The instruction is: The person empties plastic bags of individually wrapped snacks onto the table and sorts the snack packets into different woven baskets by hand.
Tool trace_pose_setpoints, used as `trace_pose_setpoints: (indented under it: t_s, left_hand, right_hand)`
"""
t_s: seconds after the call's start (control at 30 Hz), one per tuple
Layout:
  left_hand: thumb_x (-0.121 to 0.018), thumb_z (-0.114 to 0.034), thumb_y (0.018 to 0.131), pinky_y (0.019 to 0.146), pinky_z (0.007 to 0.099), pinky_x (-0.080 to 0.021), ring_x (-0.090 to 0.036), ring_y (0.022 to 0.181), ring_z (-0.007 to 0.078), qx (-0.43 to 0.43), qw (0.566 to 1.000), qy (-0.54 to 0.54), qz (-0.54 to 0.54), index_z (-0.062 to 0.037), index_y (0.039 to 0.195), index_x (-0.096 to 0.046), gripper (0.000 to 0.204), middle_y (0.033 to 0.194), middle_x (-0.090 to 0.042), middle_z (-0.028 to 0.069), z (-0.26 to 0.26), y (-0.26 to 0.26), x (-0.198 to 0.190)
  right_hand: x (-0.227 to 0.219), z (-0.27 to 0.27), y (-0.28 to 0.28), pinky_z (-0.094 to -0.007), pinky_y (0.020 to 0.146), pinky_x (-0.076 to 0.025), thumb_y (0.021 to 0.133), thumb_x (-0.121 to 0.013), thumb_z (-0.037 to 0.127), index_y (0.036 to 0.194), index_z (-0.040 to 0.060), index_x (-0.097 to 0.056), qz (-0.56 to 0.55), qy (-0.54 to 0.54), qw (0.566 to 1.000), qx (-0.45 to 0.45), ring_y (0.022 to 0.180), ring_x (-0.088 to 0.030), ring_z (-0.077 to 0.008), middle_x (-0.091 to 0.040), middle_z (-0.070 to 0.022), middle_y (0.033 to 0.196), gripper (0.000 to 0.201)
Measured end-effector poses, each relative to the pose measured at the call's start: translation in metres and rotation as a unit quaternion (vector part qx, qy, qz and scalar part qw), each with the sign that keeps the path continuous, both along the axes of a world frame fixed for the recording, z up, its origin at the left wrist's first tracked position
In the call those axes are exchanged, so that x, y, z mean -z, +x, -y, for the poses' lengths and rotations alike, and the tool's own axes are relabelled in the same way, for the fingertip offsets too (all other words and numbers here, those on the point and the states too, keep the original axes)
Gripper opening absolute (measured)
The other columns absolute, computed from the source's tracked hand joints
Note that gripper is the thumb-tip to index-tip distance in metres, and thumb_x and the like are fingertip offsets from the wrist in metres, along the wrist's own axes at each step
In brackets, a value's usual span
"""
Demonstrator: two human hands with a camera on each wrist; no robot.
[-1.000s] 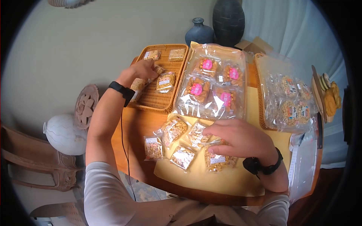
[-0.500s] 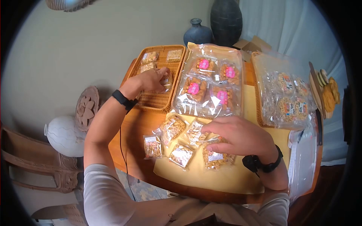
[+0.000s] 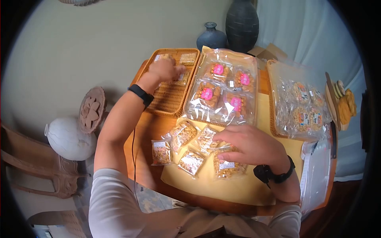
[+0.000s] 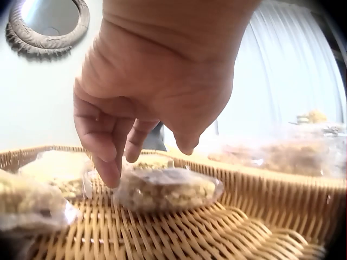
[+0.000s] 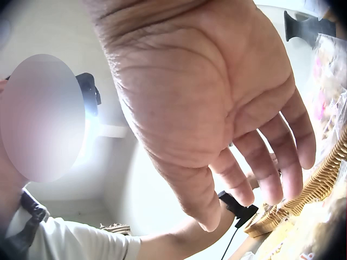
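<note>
My left hand [image 3: 164, 71] reaches palm-down over the far part of the left wicker basket [image 3: 168, 99]. A clear-wrapped packet of knobbly, pale golden snack [image 4: 168, 192] lies flat on the weave under it. One fingertip is right at the packet's left end, while the thumb points down above it, apart from the wrap. My right hand [image 3: 248, 144], fingers loosely spread, hangs low over the near group of packets. Its fingers overlap a labelled packet [image 3: 228, 164] and the edge of another packet [image 3: 206, 139] in the head view.
Several more packets [image 3: 191, 162] lie on yellow paper [image 3: 238, 192] at the table's front. A middle tray [image 3: 186, 107] holds pink-labelled bags [image 3: 206, 93]. Another basket [image 3: 272, 103] with packets stands right, beside a wooden board [image 3: 332, 99]. A black cable [image 3: 133, 154] hangs at the left.
My left hand has moved across the basket to the right, then farther back. The packet under it now lies farther back and right. My right hand has stayed in place.
</note>
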State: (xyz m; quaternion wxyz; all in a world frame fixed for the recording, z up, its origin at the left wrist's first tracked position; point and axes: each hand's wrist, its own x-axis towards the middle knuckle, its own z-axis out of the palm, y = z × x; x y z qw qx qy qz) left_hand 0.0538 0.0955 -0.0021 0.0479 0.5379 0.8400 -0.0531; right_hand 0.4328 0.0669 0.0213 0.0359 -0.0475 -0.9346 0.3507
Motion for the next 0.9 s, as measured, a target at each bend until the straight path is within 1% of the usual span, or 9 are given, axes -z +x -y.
trace_pose_setpoints:
  t_s: [0.1, 0.17, 0.3, 0.53, 0.6, 0.63, 0.7, 0.8, 0.9]
  left_hand:
    - [-0.055, -0.067, 0.091, 0.097, 0.0458, -0.052, -0.065, 0.116, 0.0372, -0.013, 0.998, 0.065, -0.002, -0.0046, 0.122, -0.067, 0.071, 0.119, -0.071, 0.0182, 0.002, -0.035, -0.002]
    - [-0.060, -0.061, 0.091, 0.096, 0.0408, -0.053, -0.067, 0.115, 0.0300, -0.099, 0.990, -0.031, -0.092, -0.0093, 0.120, -0.072, 0.060, 0.120, -0.072, 0.0136, 0.012, -0.032, -0.010]
    - [-0.063, -0.060, 0.089, 0.093, 0.0380, -0.054, -0.071, 0.105, 0.0272, -0.114, 0.992, -0.053, -0.028, -0.0095, 0.110, -0.077, 0.056, 0.111, -0.075, 0.0114, 0.015, -0.051, 0.006]
    - [-0.067, -0.059, 0.086, 0.092, 0.0413, -0.053, -0.070, 0.104, 0.0307, -0.096, 0.995, -0.028, -0.026, -0.0054, 0.106, -0.076, 0.058, 0.106, -0.075, 0.0151, 0.039, -0.069, -0.008]
    - [-0.069, -0.058, 0.084, 0.093, 0.0437, -0.053, -0.069, 0.106, 0.0341, -0.044, 0.988, -0.150, 0.013, -0.0008, 0.110, -0.072, 0.063, 0.111, -0.073, 0.0169, 0.051, -0.074, -0.015]
    - [-0.069, -0.058, 0.084, 0.093, 0.0437, -0.053, -0.069, 0.106, 0.0341, -0.044, 0.988, -0.151, 0.011, -0.0008, 0.110, -0.072, 0.063, 0.111, -0.073, 0.0169, 0.059, -0.070, -0.015]
    - [-0.070, -0.058, 0.083, 0.093, 0.0455, -0.052, -0.067, 0.109, 0.0357, -0.017, 0.993, -0.113, -0.024, 0.0028, 0.123, -0.064, 0.073, 0.117, -0.071, 0.0193, 0.079, -0.062, -0.013]
    - [-0.072, -0.056, 0.082, 0.092, 0.0466, -0.052, -0.066, 0.110, 0.0356, -0.060, 0.996, -0.059, -0.036, 0.0036, 0.131, -0.055, 0.079, 0.119, -0.069, 0.0220, 0.082, -0.062, 0.001]
    - [-0.072, -0.053, 0.083, 0.091, 0.0472, -0.053, -0.067, 0.109, 0.0366, -0.061, 0.998, -0.002, -0.021, 0.0033, 0.130, -0.053, 0.076, 0.114, -0.070, 0.0244, 0.090, -0.046, -0.016]
  right_hand:
    - [0.001, -0.001, 0.002, -0.0438, 0.086, -0.050, 0.092, -0.070, 0.035, 0.119, 0.0023, -0.064, -0.012, 0.007, 1.000, 0.007, 0.099, -0.063, -0.0373, -0.067, -0.0176, 0.102, 0.043]
    - [0.001, 0.000, 0.001, -0.0439, 0.086, -0.050, 0.092, -0.070, 0.035, 0.119, 0.0023, -0.064, -0.015, 0.004, 1.000, 0.002, 0.098, -0.063, -0.0372, -0.067, -0.0174, 0.101, 0.043]
    - [0.000, 0.001, 0.000, -0.0440, 0.085, -0.050, 0.092, -0.070, 0.036, 0.120, 0.0020, -0.064, -0.011, 0.010, 1.000, -0.003, 0.097, -0.064, -0.0370, -0.066, -0.0172, 0.100, 0.044]
    - [0.001, 0.001, 0.001, -0.0441, 0.084, -0.050, 0.091, -0.071, 0.035, 0.120, 0.0015, -0.064, -0.017, 0.008, 1.000, -0.006, 0.097, -0.064, -0.0374, -0.066, -0.0173, 0.101, 0.045]
    - [0.002, 0.001, 0.002, -0.0445, 0.084, -0.050, 0.091, -0.071, 0.036, 0.120, 0.0016, -0.064, -0.032, 0.004, 0.999, -0.002, 0.097, -0.064, -0.0378, -0.066, -0.0174, 0.101, 0.045]
    - [0.001, 0.001, 0.002, -0.0445, 0.084, -0.050, 0.091, -0.071, 0.036, 0.120, 0.0016, -0.064, -0.033, 0.003, 0.999, -0.002, 0.097, -0.064, -0.0378, -0.066, -0.0174, 0.101, 0.045]
    - [-0.004, 0.002, 0.000, -0.0447, 0.085, -0.051, 0.091, -0.070, 0.036, 0.120, 0.0015, -0.064, -0.021, 0.018, 1.000, -0.013, 0.098, -0.063, -0.0383, -0.066, -0.0177, 0.102, 0.045]
    - [0.000, 0.005, 0.000, -0.0448, 0.085, -0.051, 0.091, -0.070, 0.036, 0.120, 0.0016, -0.064, -0.049, 0.015, 0.999, -0.017, 0.098, -0.064, -0.0386, -0.066, -0.0180, 0.102, 0.045]
    - [-0.002, 0.007, 0.002, -0.0447, 0.084, -0.051, 0.091, -0.070, 0.035, 0.120, 0.0018, -0.064, -0.050, 0.017, 0.999, -0.016, 0.098, -0.064, -0.0387, -0.066, -0.0181, 0.102, 0.044]
